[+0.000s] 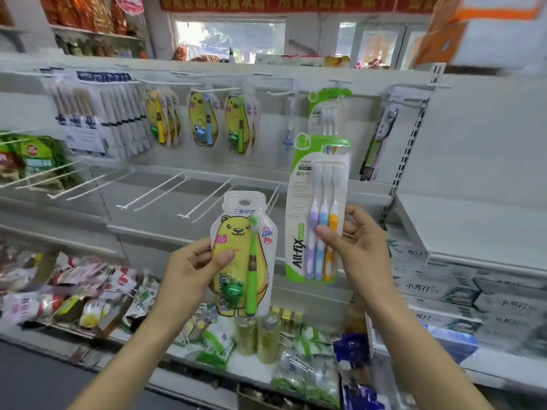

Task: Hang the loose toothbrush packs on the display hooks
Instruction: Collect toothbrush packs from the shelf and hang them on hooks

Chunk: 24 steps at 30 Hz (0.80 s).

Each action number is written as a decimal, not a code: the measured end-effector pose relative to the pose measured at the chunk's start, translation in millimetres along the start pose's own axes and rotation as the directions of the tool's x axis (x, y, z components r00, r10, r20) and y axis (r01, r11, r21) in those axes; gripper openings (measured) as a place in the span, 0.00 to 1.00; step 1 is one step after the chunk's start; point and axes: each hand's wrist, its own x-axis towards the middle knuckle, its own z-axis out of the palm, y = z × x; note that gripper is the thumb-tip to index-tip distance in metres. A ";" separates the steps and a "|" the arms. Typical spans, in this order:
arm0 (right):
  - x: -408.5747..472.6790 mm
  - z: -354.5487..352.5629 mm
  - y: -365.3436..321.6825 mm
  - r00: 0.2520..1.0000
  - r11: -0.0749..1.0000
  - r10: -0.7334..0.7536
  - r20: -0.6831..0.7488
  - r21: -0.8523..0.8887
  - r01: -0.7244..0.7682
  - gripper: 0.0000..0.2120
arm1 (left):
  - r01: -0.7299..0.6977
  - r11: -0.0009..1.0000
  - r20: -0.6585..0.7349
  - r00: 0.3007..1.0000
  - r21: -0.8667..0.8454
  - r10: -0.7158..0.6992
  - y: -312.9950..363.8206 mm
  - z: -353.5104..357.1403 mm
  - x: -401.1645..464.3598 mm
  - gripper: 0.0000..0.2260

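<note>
My left hand grips a yellow bear-shaped children's toothbrush pack with a green brush, held upright at centre. My right hand pinches a green and white three-brush pack, held upright below a matching pack that hangs on the top rail. Similar bear packs hang on hooks of the top rail to the upper left. A bare white hook sticks out between the bear packs and the hanging green pack. Lower down, several bare white hooks jut forward.
White boxed brush packs hang at the upper left, a dark brush pack at the right. Snack bags and bottles fill the lower shelf. Boxed goods are stacked at the right. An orange and white box looms at the top right.
</note>
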 end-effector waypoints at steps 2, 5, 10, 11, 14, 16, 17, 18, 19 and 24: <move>3.3 1.7 -3.9 1.000 1.000 -0.005 -0.027 -0.014 0.005 0.10 | 0.004 1.000 0.029 1.000 -0.008 -0.003 -2.5 -2.6 5.1 0.10; 12.4 3.5 -10.2 0.998 0.999 -0.026 -0.051 -0.029 0.024 0.10 | 0.008 0.999 0.067 0.998 -0.050 -0.005 -5.8 -2.6 13.3 0.11; 37.9 5.0 -19.4 0.995 0.997 -0.071 -0.073 -0.036 0.068 0.11 | 0.018 0.996 0.086 0.996 -0.082 -0.011 -9.8 1.6 24.4 0.09; 43.7 5.8 -21.2 0.994 0.997 -0.076 -0.078 -0.028 0.074 0.11 | 0.017 0.996 0.086 0.996 -0.087 -0.009 -9.5 2.4 26.9 0.09; 62.6 8.3 -23.0 0.993 0.997 -0.082 -0.087 -0.001 0.083 0.10 | 0.011 0.995 0.086 0.996 -0.101 -0.003 -9.5 3.4 36.1 0.09; 75.2 10.0 -21.2 0.993 0.996 -0.082 -0.081 0.015 0.084 0.09 | 0.014 0.994 0.076 0.997 -0.105 -0.006 -9.9 3.3 43.2 0.10; 81.0 10.7 -19.4 0.994 0.996 -0.080 -0.078 0.021 0.082 0.09 | 0.017 0.994 0.071 0.997 -0.108 -0.010 -10.3 3.1 46.7 0.10; 86.7 11.3 -16.8 0.994 0.996 -0.078 -0.078 0.026 0.080 0.09 | 0.021 0.993 0.066 0.998 -0.113 -0.014 -10.9 3.0 50.2 0.10; 92.0 11.9 -14.4 0.994 0.996 -0.076 -0.079 0.030 0.079 0.08 | 0.026 0.993 0.062 0.998 -0.118 -0.019 -11.5 3.0 53.3 0.09; 115.3 13.5 -2.0 0.995 0.997 -0.069 -0.067 0.041 0.072 0.08 | 0.039 0.997 0.050 0.998 -0.069 -0.035 -20.2 1.2 66.2 0.08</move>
